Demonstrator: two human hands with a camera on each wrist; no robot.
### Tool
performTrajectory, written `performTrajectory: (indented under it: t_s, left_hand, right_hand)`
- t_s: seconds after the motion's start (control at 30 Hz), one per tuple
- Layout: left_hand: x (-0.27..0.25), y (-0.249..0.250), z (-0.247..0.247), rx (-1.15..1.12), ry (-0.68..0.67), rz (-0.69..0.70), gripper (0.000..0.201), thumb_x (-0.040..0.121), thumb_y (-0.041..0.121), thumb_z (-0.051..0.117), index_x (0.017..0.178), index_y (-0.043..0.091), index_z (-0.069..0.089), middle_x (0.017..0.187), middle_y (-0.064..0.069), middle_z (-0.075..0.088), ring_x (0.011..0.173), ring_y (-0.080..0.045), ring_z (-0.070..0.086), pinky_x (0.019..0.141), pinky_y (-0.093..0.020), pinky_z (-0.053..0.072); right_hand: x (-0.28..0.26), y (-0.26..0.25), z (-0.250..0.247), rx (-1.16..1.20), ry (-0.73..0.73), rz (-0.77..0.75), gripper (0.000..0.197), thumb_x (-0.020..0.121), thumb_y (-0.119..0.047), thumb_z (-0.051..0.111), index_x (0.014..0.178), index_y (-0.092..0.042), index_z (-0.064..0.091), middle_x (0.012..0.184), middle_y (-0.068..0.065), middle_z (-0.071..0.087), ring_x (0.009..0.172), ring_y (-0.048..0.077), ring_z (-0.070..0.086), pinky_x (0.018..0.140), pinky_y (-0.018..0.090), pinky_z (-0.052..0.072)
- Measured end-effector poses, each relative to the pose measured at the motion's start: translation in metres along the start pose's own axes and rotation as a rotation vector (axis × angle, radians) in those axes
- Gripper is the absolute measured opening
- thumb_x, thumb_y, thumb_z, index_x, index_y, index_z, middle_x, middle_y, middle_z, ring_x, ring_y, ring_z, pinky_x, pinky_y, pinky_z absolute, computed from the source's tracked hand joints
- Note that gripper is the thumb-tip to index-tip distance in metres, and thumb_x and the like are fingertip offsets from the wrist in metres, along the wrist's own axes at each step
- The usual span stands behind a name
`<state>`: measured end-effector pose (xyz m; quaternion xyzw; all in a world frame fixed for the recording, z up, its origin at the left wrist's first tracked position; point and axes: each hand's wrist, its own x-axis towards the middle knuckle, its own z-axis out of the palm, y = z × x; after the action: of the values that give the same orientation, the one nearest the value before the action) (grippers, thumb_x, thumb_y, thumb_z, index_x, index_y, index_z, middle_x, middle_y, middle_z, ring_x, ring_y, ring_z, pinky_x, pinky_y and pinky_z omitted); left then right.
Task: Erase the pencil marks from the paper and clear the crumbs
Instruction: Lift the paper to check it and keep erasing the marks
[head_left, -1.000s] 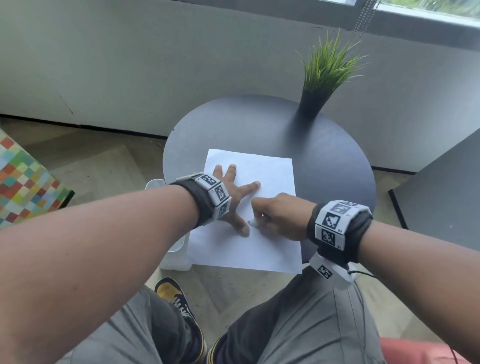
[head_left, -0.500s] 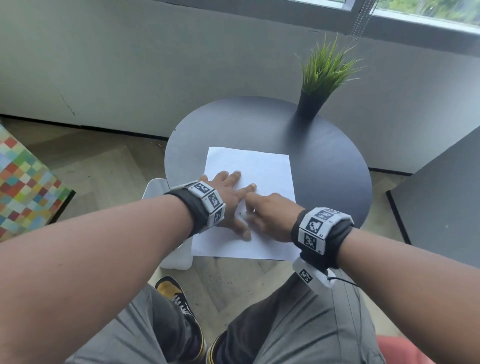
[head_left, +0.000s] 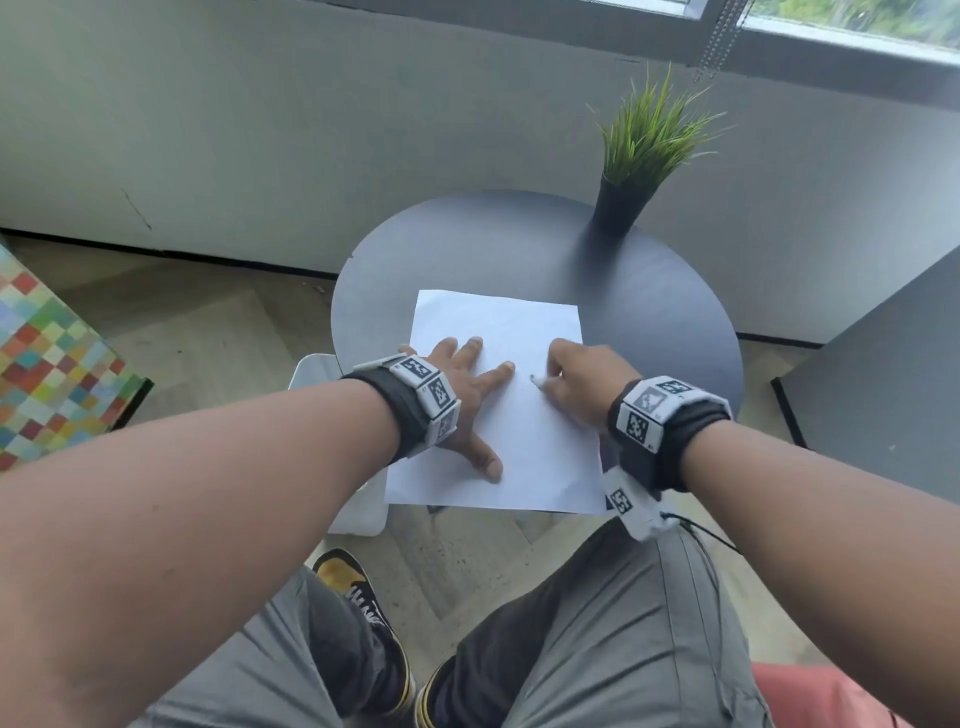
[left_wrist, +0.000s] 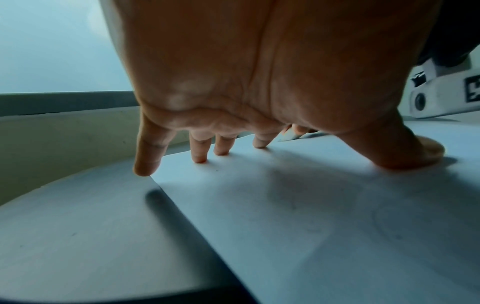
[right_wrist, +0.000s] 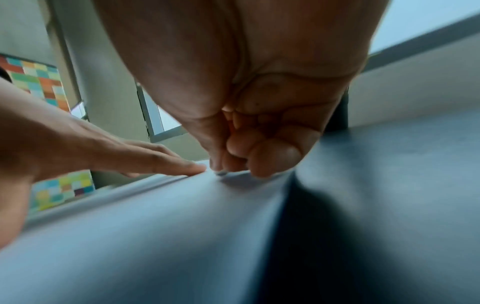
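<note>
Now the right hand (head_left: 582, 376) is working further toward the right edge of the paper (head_left: 519, 457) than it was a second ago, when it was rubbing nearer the middle, close to the left thumb. Its fingers are bunched and pinching a small eraser (head_left: 536, 383), whose tip is pressing on the sheet; the right wrist view is showing the same pinch, though blurred. The left hand (head_left: 462, 395) is lying flat with fingers spread, pinning the sheet to the round dark desk (head_left: 649, 322), and it has barely shifted. The paper is lying near the front edge of the desk, overhanging it slightly. Judging from this, the erasing is moving across to a fresh patch, and crumb clearing is not yet started. A potted plant (head_left: 639, 156) is standing at the far side.
</note>
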<state>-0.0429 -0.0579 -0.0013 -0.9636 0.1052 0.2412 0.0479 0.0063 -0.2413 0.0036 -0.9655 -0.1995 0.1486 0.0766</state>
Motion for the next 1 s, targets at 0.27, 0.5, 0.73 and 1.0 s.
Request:
performTrajectory:
  t_s: [0.27,0.5,0.73,1.0]
  left_hand:
    - [0.001,0.017,0.001,-0.022,-0.047,-0.035,0.130,0.044,0.100,0.053,0.144,0.058,-0.019,0.160,-0.014,-0.026,0.147,-0.044,-0.016,0.103,-0.076,0.024]
    - [0.001,0.024,-0.004,0.016,-0.067,-0.055,0.133,0.045,0.098,0.056,0.146,0.054,-0.019,0.160,-0.017,-0.024,0.147,-0.046,-0.012,0.105,-0.077,0.016]
    - [0.002,0.020,0.003,-0.006,-0.047,-0.024,0.132,0.042,0.100,0.054,0.144,0.057,-0.018,0.161,-0.004,-0.026,0.146,-0.048,-0.012,0.108,-0.072,0.019]
    - [0.004,0.017,0.007,-0.016,-0.042,-0.015,0.136,0.042,0.100,0.053,0.145,0.053,-0.021,0.161,-0.004,-0.028,0.147,-0.046,-0.015,0.111,-0.072,0.013]
  right_hand:
    - [-0.029,0.010,-0.002,0.014,-0.117,-0.155,0.022,0.093,-0.044,0.053,0.100,-0.023,0.055,0.082,-0.004,0.058,0.075,0.023,0.056,0.066,0.029,0.043]
    - [-0.050,0.004,0.004,-0.074,-0.288,-0.312,0.013,0.093,-0.034,0.054,0.101,-0.024,0.054,0.076,-0.010,0.053,0.074,0.017,0.051,0.066,0.029,0.040]
    - [-0.061,-0.009,0.016,-0.085,-0.236,-0.292,0.013,0.096,-0.036,0.046,0.096,-0.023,0.043,0.083,0.003,0.055,0.075,0.028,0.052,0.065,0.033,0.044]
    - [-0.047,-0.013,0.005,-0.115,-0.156,-0.194,0.024,0.097,-0.033,0.045,0.110,-0.014,0.047,0.102,0.013,0.063,0.084,0.030,0.053,0.067,0.031,0.037]
